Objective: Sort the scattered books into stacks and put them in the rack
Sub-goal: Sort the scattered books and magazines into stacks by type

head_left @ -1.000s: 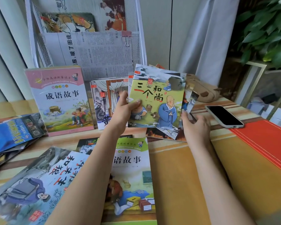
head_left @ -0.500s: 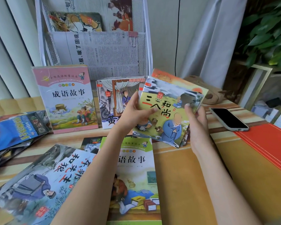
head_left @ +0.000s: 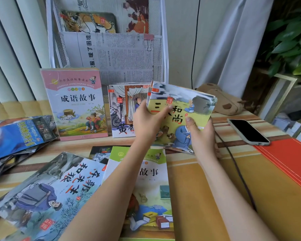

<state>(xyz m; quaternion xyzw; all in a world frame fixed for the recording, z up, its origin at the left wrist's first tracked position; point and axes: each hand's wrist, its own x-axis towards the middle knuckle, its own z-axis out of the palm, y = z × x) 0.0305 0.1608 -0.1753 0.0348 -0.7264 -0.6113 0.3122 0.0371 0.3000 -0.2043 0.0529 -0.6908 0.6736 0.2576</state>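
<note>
Both hands hold a small stack of thin picture books [head_left: 193, 105] above the table, the top cover showing a monk in blue. My left hand [head_left: 149, 119] grips its left edge with the thumb on the cover. My right hand [head_left: 201, 133] grips the lower right edge. Behind stands the white wire rack [head_left: 161, 54] with newspaper and a book in it. A pink-topped book [head_left: 75, 103] and a curtain-cover book [head_left: 123, 108] lean upright at the rack's foot. Flat on the table lie a green-topped book [head_left: 151, 188] and a blue-robed-figure book [head_left: 47, 193].
A pile of blue-covered books [head_left: 16, 136] lies at the left edge. A phone [head_left: 248, 131] rests screen-up at right, beside a red mat [head_left: 288, 162]. A brown pouch [head_left: 222, 100] sits behind the held stack. A dark cable [head_left: 236, 167] runs across the table. A plant [head_left: 292, 35] stands far right.
The held stack tilted and squared up, with the books behind gathered under the monk cover. My right hand moved from under the stack to its lower right edge, thumb on the cover.
</note>
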